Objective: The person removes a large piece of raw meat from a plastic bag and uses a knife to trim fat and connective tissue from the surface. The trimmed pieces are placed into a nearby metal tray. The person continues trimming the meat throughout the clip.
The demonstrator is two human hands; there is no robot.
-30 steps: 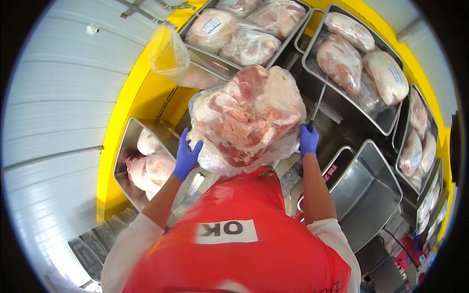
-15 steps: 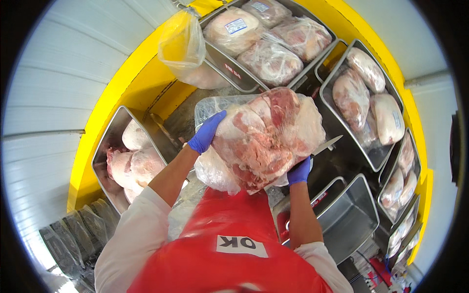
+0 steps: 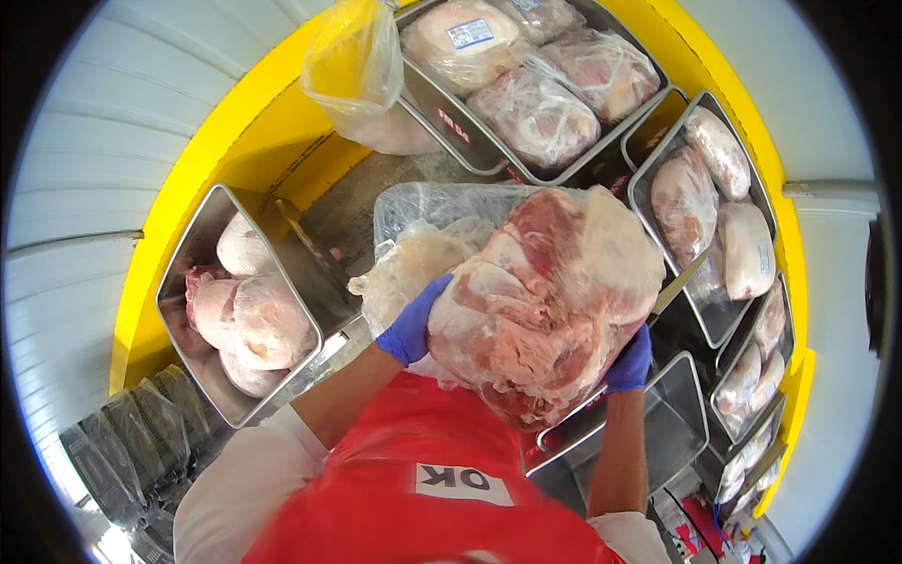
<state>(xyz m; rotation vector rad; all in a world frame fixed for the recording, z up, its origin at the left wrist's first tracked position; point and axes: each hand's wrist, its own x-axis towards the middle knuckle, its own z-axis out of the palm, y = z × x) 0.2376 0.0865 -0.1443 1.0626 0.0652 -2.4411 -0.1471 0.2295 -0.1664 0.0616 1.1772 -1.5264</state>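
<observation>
Holding a large cut of raw meat [image 3: 545, 301] in a loose clear plastic bag, a person in a red apron [image 3: 413, 489] lifts it chest-high in front of a rack of steel trays. The left hand [image 3: 412, 324], in a blue glove, is spread wide and cupped against the meat's left underside, fingers curled into the plastic. The right hand [image 3: 631, 362], also blue-gloved, is wrapped under the lower right edge, bearing weight from below.

The meat looks heavy and soft: it sags between the two hands and bulges over them. The plastic is thin, wrinkled and probably slick, so it may slide or tear if gripped alone. A safer hold is likely from beneath, palms spread wide under the bulk, not by the loose bag end [image 3: 404, 273] trailing to the left.

Around it, a left tray [image 3: 202, 244] holds pale wrapped pieces, an upper tray [image 3: 442, 103] holds more bagged cuts, a right tray [image 3: 658, 155] holds three, and an empty tray [image 3: 681, 428] sits below the right hand.
</observation>
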